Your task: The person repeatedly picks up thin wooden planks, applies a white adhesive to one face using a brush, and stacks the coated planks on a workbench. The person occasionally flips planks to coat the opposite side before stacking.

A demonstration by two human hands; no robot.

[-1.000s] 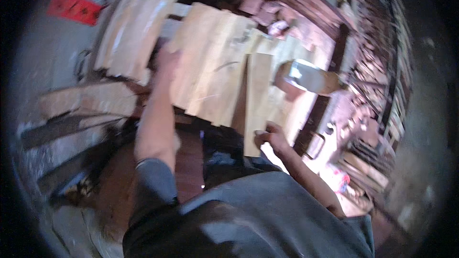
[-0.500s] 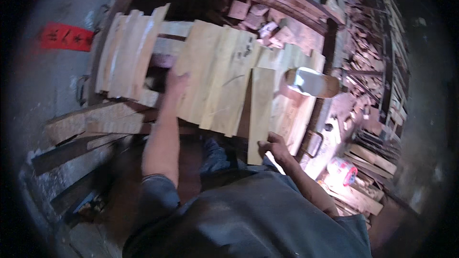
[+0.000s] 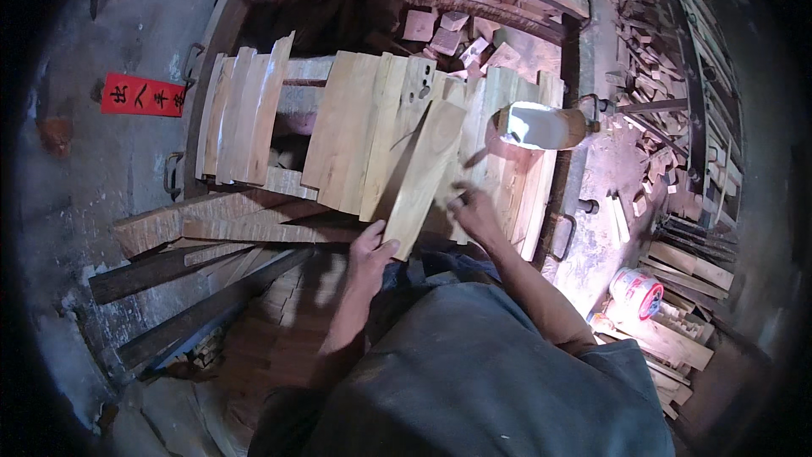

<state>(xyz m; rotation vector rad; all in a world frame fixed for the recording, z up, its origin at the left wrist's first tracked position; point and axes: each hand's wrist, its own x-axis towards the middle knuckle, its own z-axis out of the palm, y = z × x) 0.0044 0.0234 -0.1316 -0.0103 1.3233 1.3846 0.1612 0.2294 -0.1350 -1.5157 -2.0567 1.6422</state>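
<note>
A single long, narrow, pale yellow wooden board (image 3: 430, 156) is held slantwise over a row of flat, pale, straight-edged wooden boards (image 3: 342, 131), its far end leaning to the right and its near end brought toward the dark grey shirt (image 3: 474, 355). The near end is clamped in the left hand (image 3: 370, 258), with the thumb laid on the upper face and the fingers at the left edge. The right hand (image 3: 476, 216) is placed just beside the board's right edge with its fingers bent; nothing is seen gripped in it, and whether its fingertips are apart or together cannot be told. The step in hand is judged to be the handling of this one piece apart from the row; for any shift of it, a firm left grip and a steadying right hand would be called for, so that neighbouring edges are not knocked. Whether its underside is touching the row cannot be made out. A smooth, faintly grained face is shown by the board, while dark knots are seen in a neighbouring piece. At the left, a separate group of narrow pale boards (image 3: 245, 118) is laid with uneven ends; beyond the row, small, blocky wooden offcuts (image 3: 444, 38) are heaped, and rough-sawn, dark-sided timber beams (image 3: 211, 309) are stacked at the lower left.
</note>
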